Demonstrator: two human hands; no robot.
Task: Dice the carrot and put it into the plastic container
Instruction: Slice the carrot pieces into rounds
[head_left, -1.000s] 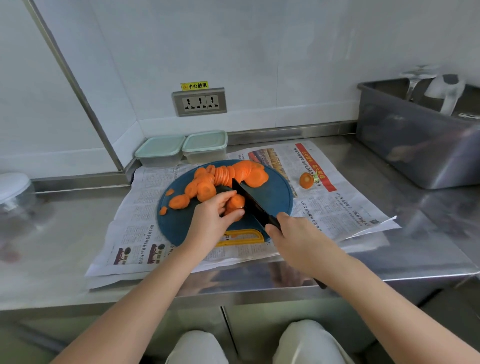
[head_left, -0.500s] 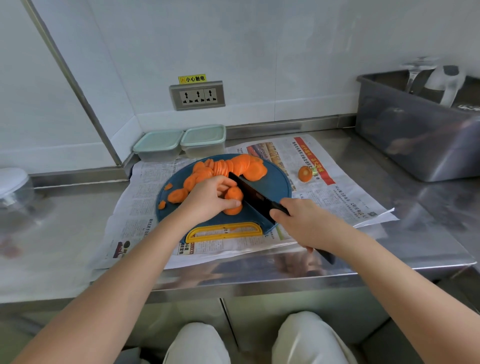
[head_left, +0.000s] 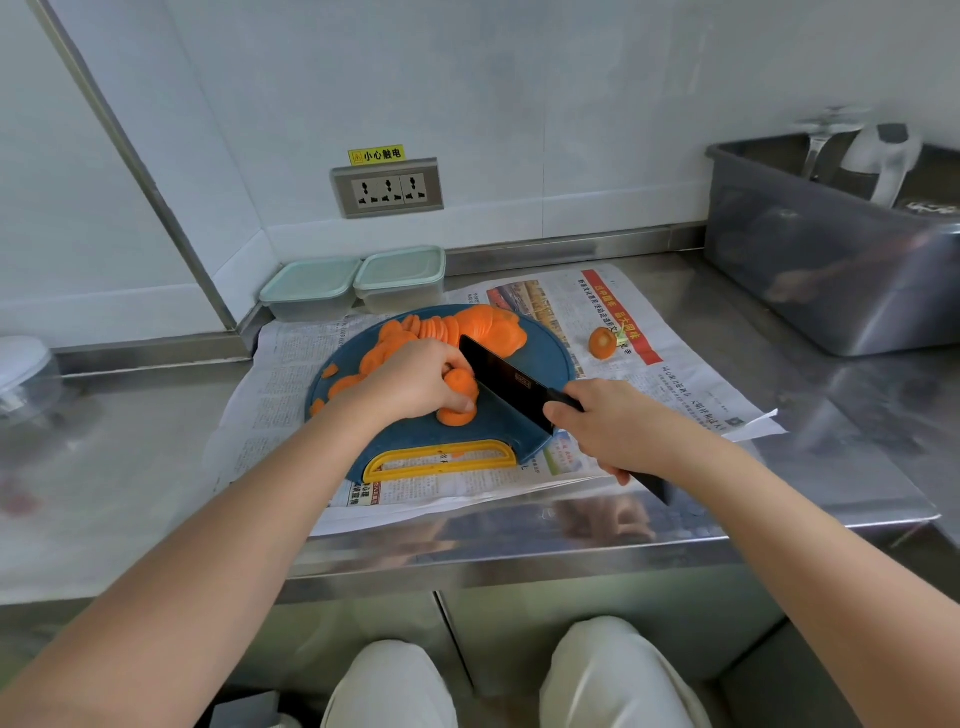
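A round blue cutting board with a yellow handle lies on newspaper. Orange carrot slices fan across its far half. My left hand holds a small stack of carrot slices near the board's middle, fingers curled over it. My right hand grips the handle of a black knife, whose blade stands just right of that stack. Two lidded plastic containers, one on the left and one on the right, stand by the wall behind the board.
A carrot end lies on the newspaper right of the board. A grey bin with utensils stands at the right on the steel counter. A clear lidded tub is at the far left. A wall socket is behind.
My left hand gathered slices into a stack and now holds it steady; the knife blade has come up against the stack's right side. The view has shifted slightly downward.
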